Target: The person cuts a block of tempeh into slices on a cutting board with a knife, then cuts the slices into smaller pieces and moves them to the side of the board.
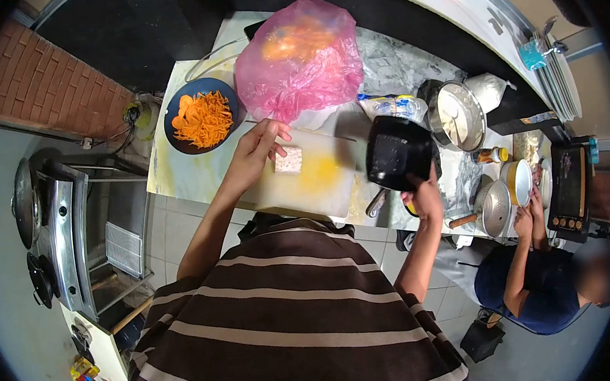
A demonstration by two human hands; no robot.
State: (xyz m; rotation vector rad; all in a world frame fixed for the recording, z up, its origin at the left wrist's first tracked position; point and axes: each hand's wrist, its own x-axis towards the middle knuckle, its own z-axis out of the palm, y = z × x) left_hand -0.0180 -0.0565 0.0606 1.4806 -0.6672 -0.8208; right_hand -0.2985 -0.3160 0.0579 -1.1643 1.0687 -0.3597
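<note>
My right hand (pixel 426 197) grips a black square bowl (pixel 396 151) by its near right corner, over the right end of the cutting board (pixel 266 193). A pale, speckled square block (pixel 288 160) lies on the board, beside a yellow stain. My left hand (pixel 262 147) is at the block's upper left, fingers loosely bent and apart, fingertips right by its edge. A dark plate (pixel 175 137) of shredded orange carrot (pixel 210 119) sits left of that hand. Behind the board is a knotted pink plastic bag (pixel 296 84) with orange contents.
A dark handle (pixel 376 203) lies right of the board. Farther right stand a metal pot (pixel 457 117), a spice jar (pixel 490 155) and a wooden-handled pan (pixel 494 209). Another person (pixel 519 270) holds a yellow-and-white bowl (pixel 519 183). A stove (pixel 65 238) is at the left.
</note>
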